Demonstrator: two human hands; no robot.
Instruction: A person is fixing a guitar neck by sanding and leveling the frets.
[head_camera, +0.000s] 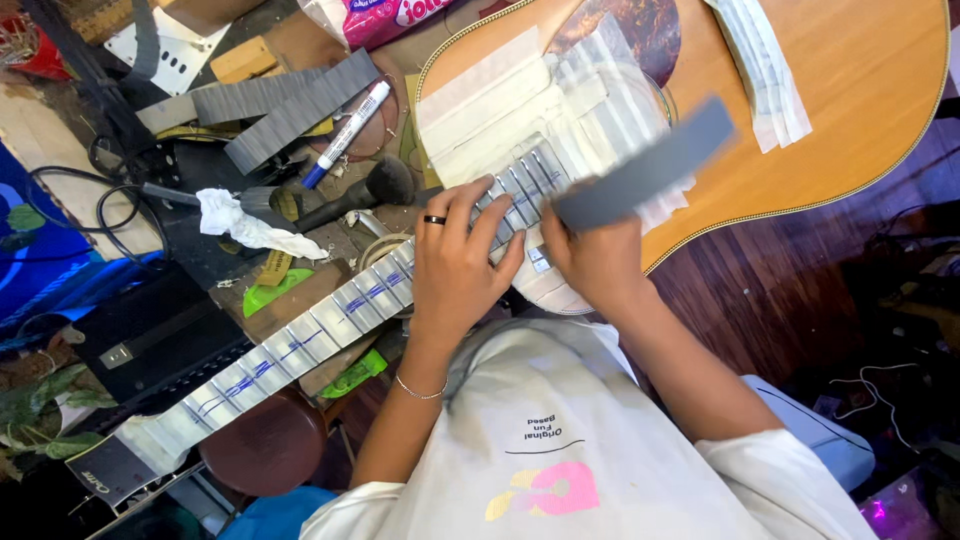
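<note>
Fretboard (300, 345) partly under left hand (455, 265), blurred file (645, 165) in right hand (590, 260).

Blue-capped white marker (347, 133), crumpled white rag (243, 225), black round brush (366, 191), grey sanding strips (290, 108) — brown round stool (268, 443), black cables (70, 195)

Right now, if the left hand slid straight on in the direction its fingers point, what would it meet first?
The left hand lies on the taped fretboard, fingers pointing toward the guitar body. It would probably first meet the masking tape beside the soundhole; depth is unclear.
</note>
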